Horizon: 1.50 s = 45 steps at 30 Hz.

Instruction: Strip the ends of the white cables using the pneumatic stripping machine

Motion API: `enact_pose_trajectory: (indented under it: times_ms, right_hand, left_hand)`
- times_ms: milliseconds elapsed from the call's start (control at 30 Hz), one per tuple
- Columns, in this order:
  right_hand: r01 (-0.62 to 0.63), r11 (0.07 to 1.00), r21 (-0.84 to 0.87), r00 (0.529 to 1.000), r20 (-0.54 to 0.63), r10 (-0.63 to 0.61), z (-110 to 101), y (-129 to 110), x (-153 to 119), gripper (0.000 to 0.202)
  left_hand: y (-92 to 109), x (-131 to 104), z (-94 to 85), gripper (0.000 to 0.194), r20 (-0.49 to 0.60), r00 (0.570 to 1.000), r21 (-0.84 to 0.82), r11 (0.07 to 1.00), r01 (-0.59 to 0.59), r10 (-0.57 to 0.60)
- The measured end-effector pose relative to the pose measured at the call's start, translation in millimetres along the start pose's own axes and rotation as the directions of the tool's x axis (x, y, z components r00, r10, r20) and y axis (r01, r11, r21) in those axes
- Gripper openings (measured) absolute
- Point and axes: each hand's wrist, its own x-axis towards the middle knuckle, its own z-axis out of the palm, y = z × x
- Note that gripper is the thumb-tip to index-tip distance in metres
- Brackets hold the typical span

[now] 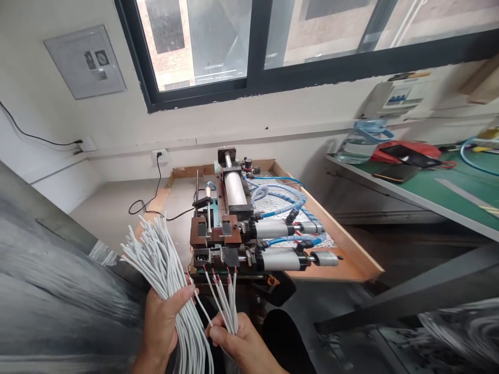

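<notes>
My left hand [166, 317] is closed round a thick bundle of white cables [161, 259], whose cut ends fan out above it. Between my thumb and fingers there, a single cable with a reddish tip passes across toward the other hand. My right hand [237, 337] grips a smaller bunch of white cables [226, 301] with red inner wires showing at their tips. Just beyond both hands stands a pneumatic cable-stripping machine [218, 234] with silver cylinders and dark jaw blocks; the cable tips are near its front jaws.
A wooden-edged tray [343, 244] surrounds the machine, with blue air hoses [288, 202] inside it. At the right, a green bench [448, 192] carries a water jug [360, 140], a red bag [405, 153] and a phone [395, 173]. A grey surface [50, 270] borders my left side.
</notes>
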Motion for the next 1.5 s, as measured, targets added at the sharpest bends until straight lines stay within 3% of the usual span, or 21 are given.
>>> enact_pose_trajectory:
  times_ms: [233, 400, 800, 1067, 1233, 1300, 1333, 1367, 1467, 1500]
  right_hand:
    - [0.030, 1.000, 0.002, 0.999, -0.020, -0.030, 8.7, -8.7, -4.0, 0.044]
    - [0.015, 1.000, 0.007, 0.996, -0.090, -0.014, 14.1, -11.5, -3.6, 0.040]
    - [0.094, 0.989, -0.115, 0.994, -0.041, -0.100, 14.9, -13.4, -5.2, 0.042]
    - [0.013, 1.000, -0.005, 0.987, -0.158, -0.013, 15.1, -8.5, -3.7, 0.031]
    - [0.084, 0.996, -0.001, 0.974, -0.211, -0.083, 10.6, -15.2, -7.2, 0.032]
    - [0.162, 0.987, 0.022, 0.921, -0.361, -0.143, -4.8, -24.2, -8.9, 0.030]
    - [0.224, 0.974, 0.031, 0.865, -0.466, -0.184, -17.3, -30.5, -9.8, 0.029]
    - [0.300, 0.953, 0.033, 0.782, -0.581, -0.226, -33.0, -37.8, -10.9, 0.026]
    - [0.534, 0.845, -0.020, 0.469, -0.825, -0.316, -90.6, -61.7, -17.6, 0.022]
    - [0.564, 0.824, -0.049, 0.405, -0.853, -0.328, -109.7, -68.7, -20.4, 0.022]
  left_hand:
    - [-5.0, -1.6, -2.7, 0.024, 0.007, 1.000, -0.026, 1.000, -0.002, 0.002]
    - [-2.7, -3.9, -2.9, 0.021, 0.020, 1.000, -0.034, 0.999, 0.002, -0.002]
    - [-3.3, -5.0, -4.7, 0.017, 0.040, 0.999, -0.056, 0.998, 0.031, -0.029]
    - [-6.0, -3.9, -5.3, 0.026, 0.007, 0.999, -0.074, 0.996, 0.040, -0.039]
    - [-4.3, -2.5, -6.1, 0.020, -0.011, 0.998, -0.068, 0.995, 0.066, -0.067]
    - [-2.4, -0.4, -7.7, 0.022, -0.042, 0.994, -0.079, 0.992, 0.095, -0.099]
    - [-1.4, 1.6, -8.5, 0.027, -0.062, 0.991, -0.087, 0.989, 0.116, -0.122]
    - [-0.5, 4.4, -9.2, 0.031, -0.073, 0.987, -0.087, 0.987, 0.136, -0.143]
    - [-0.1, 16.4, -9.7, 0.035, -0.083, 0.977, -0.098, 0.978, 0.187, -0.195]
    - [-0.7, 20.7, -9.5, 0.035, -0.097, 0.977, -0.100, 0.978, 0.182, -0.192]
